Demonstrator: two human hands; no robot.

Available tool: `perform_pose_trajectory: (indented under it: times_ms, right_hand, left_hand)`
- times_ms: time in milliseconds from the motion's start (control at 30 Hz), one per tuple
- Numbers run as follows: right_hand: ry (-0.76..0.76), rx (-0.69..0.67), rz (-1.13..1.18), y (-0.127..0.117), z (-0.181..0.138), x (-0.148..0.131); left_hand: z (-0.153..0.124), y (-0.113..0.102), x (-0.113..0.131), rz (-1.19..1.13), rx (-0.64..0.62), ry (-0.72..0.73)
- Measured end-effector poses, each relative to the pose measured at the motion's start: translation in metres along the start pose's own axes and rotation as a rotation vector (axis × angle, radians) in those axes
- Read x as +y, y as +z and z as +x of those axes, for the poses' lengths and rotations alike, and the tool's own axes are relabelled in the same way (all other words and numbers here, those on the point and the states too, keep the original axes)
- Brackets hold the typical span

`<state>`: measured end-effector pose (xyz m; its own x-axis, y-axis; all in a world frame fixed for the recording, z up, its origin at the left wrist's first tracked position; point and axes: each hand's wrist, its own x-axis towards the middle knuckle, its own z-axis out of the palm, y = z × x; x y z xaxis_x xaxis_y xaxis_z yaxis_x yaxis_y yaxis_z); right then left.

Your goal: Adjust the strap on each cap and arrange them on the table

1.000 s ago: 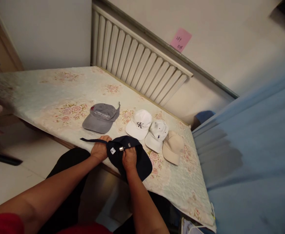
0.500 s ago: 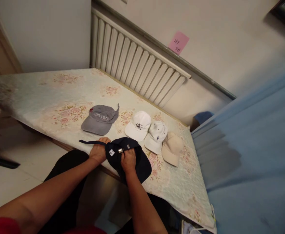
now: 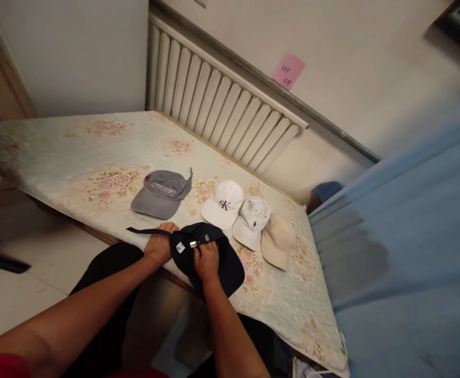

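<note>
From where I stand, both forearms reach forward over the person's lap, the left one slanting in from the side, the right one steeper and nearer the middle. The left hand (image 3: 159, 248) is bent at the wrist, back upward, its fingers curled together over the edge of the dark cap (image 3: 232, 270). The right hand (image 3: 207, 261) dips into the cap's hollow, fingers bent and bunched, pinching the band just beside a shiny metal buckle (image 3: 193, 244); the very fingertips I cannot make out.

The cap is held at the near edge of the floral cover (image 3: 143, 131), its inside turned up and its rounded brim away from the left hand; whether it rests on the cloth I cannot tell. It is matt, soft cloth, with a small square white label (image 3: 180, 247) inside, and a thin flat strap (image 3: 145, 230) sticks out past the left hand.

Beyond lie a grey cap (image 3: 162, 197) with pale stitched script, then, close together, a smooth white cap (image 3: 222, 206) with black letters, a crumpled off-white cap (image 3: 250, 223) and a plain beige cap (image 3: 278, 242). The cover looks quilted and slightly puckered; behind it stands a ribbed radiator (image 3: 214, 100).
</note>
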<state>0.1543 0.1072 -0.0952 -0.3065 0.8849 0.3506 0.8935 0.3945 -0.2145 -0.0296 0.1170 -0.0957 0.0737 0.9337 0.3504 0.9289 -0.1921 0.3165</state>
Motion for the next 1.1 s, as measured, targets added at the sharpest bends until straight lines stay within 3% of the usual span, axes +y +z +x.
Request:
perform_pose_trajectory:
  times_ms: [667,1100]
  right_hand:
    - [0.003,-0.023,0.004,0.0017,0.0004,0.0008]
    - [0.006,-0.008,0.016,0.0029,0.0007,0.0019]
  left_hand:
    - [-0.0007,0.004,-0.0019,0.008,0.048,0.02]
    - [0.0006,0.0022,-0.0008,0.022,0.005,-0.002]
